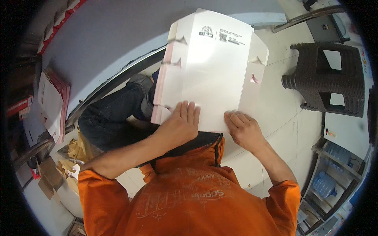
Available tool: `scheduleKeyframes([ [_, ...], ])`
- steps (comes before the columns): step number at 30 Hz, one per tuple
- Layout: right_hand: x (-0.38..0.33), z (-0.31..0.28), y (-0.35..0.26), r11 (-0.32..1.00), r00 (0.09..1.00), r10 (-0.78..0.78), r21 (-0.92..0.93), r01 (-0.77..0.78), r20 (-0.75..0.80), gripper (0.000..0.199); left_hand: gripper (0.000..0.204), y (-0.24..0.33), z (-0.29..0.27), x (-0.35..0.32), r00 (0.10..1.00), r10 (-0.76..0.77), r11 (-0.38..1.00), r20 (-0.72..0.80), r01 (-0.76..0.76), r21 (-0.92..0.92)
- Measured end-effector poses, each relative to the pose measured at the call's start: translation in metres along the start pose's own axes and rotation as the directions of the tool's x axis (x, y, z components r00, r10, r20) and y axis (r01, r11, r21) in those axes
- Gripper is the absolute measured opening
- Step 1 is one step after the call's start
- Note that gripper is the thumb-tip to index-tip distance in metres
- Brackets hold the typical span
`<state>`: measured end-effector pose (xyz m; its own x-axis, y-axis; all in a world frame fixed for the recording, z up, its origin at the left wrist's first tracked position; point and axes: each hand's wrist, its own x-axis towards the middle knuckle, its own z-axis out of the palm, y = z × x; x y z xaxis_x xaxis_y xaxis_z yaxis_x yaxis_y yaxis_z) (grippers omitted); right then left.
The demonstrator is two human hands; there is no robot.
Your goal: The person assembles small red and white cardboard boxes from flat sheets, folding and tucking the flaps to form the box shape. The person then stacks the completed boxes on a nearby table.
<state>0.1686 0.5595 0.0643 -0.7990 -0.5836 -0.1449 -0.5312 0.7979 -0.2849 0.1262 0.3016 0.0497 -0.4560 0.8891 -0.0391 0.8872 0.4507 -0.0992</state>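
A flat white die-cut box blank (pixel 214 74) with a small dark print near its far end lies across my lap. Notched flaps run along both its long sides. Layered pink edges at its left show more blanks stacked beneath it. My left hand (pixel 185 120) lies flat on the near left part of the top blank, fingers stretched out side by side. At the near right corner, my right hand (pixel 243 128) has its fingers bent around the blank's edge; the thumb is mostly hidden.
More white and pink blanks (pixel 53 102) stand at the left beside a grey-blue tabletop (pixel 98 51). Crumpled brown paper (pixel 76 151) is at the lower left. Stacked dark plastic stools (pixel 289 80) stand at the right, above a rack with water bottles (pixel 325 185).
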Motion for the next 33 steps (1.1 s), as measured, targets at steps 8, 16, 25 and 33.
scheduleKeyframes([
  [8, 0.032, -0.023, 0.055, 0.921, 0.984, -0.065, 0.391, -0.005, 0.167, 0.035, 0.028, -0.053, 0.021, 0.042, 0.969, 0.130, 0.774, 0.209, 0.033, -0.633],
  [16, 0.085, 0.014, 0.004, 0.930, 0.925, 0.248, -0.198, -0.310, -0.288, 0.042, 0.034, -0.066, 0.029, 0.056, 0.985, -0.045, 0.796, 0.165, 0.135, -0.591],
  [25, 0.104, 0.036, 0.023, 0.929, 0.874, 0.310, -0.075, -0.361, -0.375, 0.048, 0.032, -0.056, 0.068, 0.081, 0.735, -0.588, 0.751, -0.338, 0.340, -0.566],
  [33, 0.037, -0.035, 0.051, 0.797, 0.944, 0.321, 0.559, -0.228, -0.073, 0.044, 0.039, -0.075, 0.023, -0.014, 0.860, -0.487, 0.538, -0.152, 0.158, -0.828],
])
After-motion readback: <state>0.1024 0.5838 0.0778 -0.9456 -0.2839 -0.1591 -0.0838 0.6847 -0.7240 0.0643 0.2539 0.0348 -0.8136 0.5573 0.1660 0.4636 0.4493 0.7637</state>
